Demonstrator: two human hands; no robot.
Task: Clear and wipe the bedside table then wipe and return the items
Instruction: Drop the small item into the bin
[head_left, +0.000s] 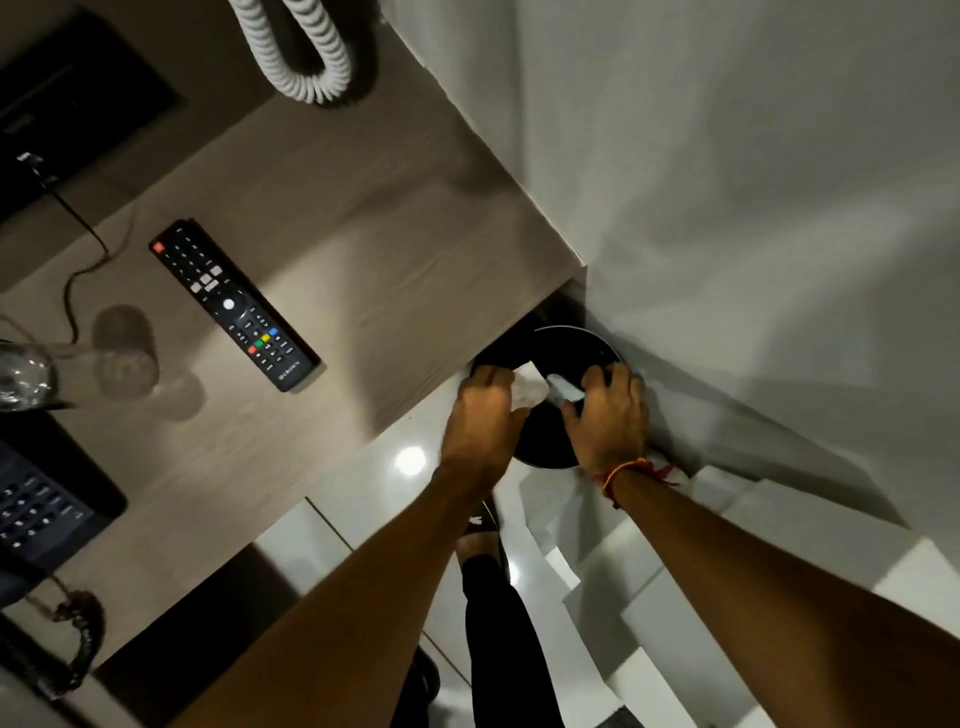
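The wooden bedside table (363, 249) carries a black TV remote (234, 304), a clear upturned glass (124, 353), a second glass (21, 374) at the left edge and a black telephone (36, 509). Both hands hover over a round black bin (571, 345) on the floor between the table corner and the bed. My left hand (483, 415) is closed on a white tissue (527, 382). My right hand (610, 415), with a red thread at the wrist, pinches a small white folded piece (563, 389). Whether the two white pieces are joined is unclear.
A white coiled cord (311, 52) hangs at the top and a dark coiled phone cord (78, 639) lies bottom left. A thin cable (78, 249) runs from a dark wall panel (78, 104). White bedding (727, 182) fills the right. Glossy floor tiles (363, 499) and my foot (480, 525) are below.
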